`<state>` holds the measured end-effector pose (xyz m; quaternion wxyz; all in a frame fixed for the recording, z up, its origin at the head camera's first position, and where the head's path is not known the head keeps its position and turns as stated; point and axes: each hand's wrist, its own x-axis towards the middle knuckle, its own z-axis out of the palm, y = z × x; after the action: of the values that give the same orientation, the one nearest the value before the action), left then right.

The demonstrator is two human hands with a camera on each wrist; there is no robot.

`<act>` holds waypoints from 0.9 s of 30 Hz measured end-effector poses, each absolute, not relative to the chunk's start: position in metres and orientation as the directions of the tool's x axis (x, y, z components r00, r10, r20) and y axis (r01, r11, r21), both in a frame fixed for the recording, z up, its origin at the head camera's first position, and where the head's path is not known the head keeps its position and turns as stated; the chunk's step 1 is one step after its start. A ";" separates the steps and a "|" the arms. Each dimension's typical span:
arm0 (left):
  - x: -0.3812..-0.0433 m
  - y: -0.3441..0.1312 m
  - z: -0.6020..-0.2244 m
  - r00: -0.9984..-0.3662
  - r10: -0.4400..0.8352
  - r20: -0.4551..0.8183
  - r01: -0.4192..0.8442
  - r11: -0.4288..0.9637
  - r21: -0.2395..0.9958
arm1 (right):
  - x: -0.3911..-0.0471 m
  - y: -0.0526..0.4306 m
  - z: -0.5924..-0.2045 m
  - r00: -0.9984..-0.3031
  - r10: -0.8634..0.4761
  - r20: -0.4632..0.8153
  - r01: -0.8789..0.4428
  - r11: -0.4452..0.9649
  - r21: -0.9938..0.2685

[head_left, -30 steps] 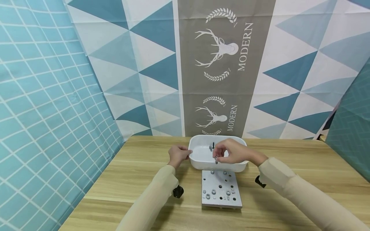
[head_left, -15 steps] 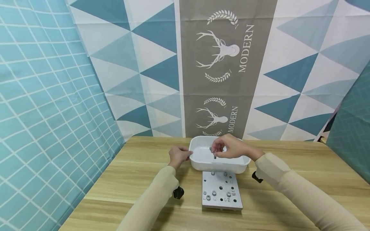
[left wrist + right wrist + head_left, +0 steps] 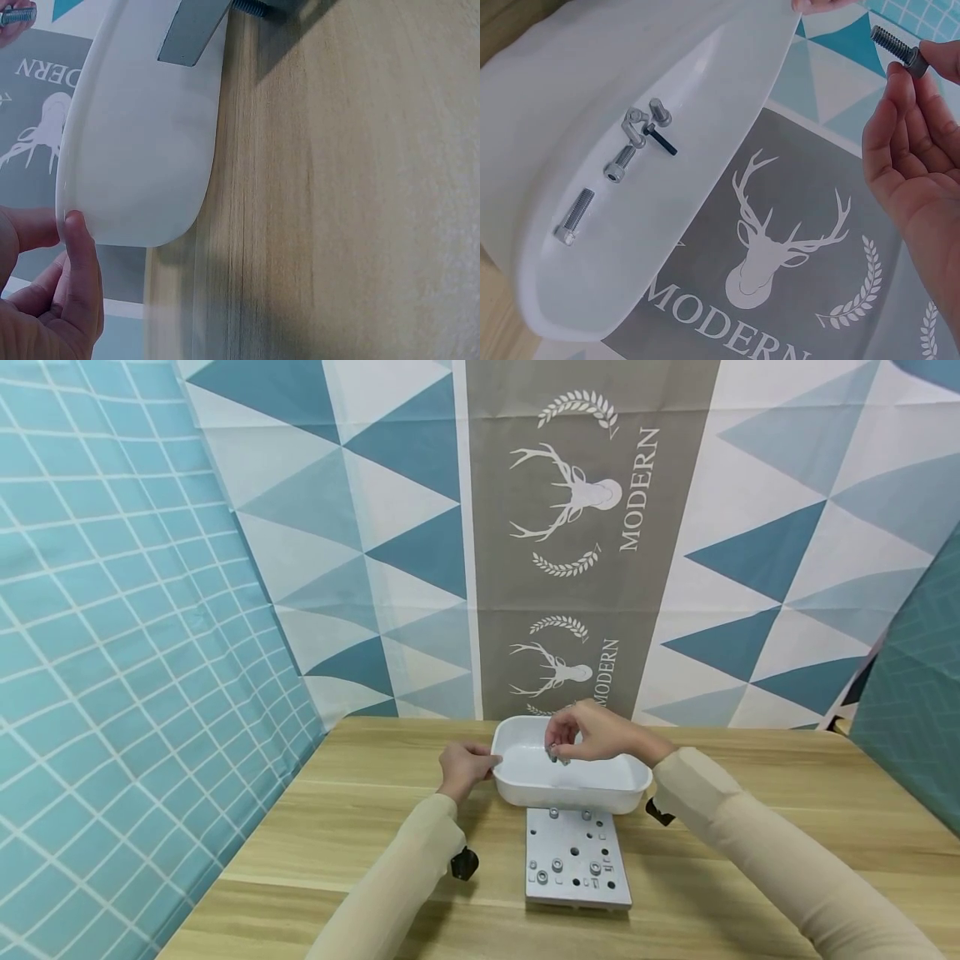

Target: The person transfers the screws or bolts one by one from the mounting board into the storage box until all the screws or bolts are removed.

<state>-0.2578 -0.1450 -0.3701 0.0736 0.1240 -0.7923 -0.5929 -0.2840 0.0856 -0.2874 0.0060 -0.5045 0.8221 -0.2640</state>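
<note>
My left hand (image 3: 461,768) pinches the left end of a white plastic tub (image 3: 510,789) by its rim. In the left wrist view its thumb and a finger (image 3: 81,251) lie on either side of that rim. Above the tub, my right hand (image 3: 592,733) holds a silver socket-head bolt (image 3: 898,49) by its head between thumb and fingers, the threaded shank sticking out. Inside the tub lie several silver bolts (image 3: 619,164) and one thin black screw (image 3: 661,141). Directly in front of the tub is a silver metal plate (image 3: 551,835) with several bolts seated in it and some bare holes.
All this is on a wood-grain table (image 3: 360,827). A bolt's threaded end (image 3: 250,8) pokes out below the plate. Behind the tub hangs a patterned cloth (image 3: 405,568), and a blue checked one (image 3: 142,635) borders the left side.
My right hand has moved back and slightly left with the bolt, from near the tub's front rim to over its inside. The left hand keeps its grip on the rim.
</note>
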 end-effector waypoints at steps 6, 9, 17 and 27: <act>-0.257 -0.144 -0.369 -0.959 -0.283 -0.032 -0.110 0.265 0.958 | -0.289 0.085 -0.287 -0.525 -0.817 0.238 -0.806 0.388 -0.446; -0.257 -0.144 -0.369 -0.959 -0.281 -0.033 -0.111 0.265 0.958 | -0.293 0.084 -0.287 -0.529 -0.816 0.232 -0.806 0.398 -0.438; -0.256 -0.144 -0.368 -0.959 -0.282 -0.033 -0.112 0.269 0.957 | -0.303 0.079 -0.284 -0.529 -0.820 0.219 -0.811 0.412 -0.415; -0.256 -0.144 -0.369 -0.959 -0.281 -0.027 -0.106 0.273 0.956 | -0.314 0.077 -0.286 -0.516 -0.823 0.237 -0.821 0.397 -0.411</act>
<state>-0.2562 -0.1438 -0.3685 0.0738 0.1219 -0.7945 -0.5903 -0.3136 0.0766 -0.2860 0.0022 -0.4918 0.8357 -0.2443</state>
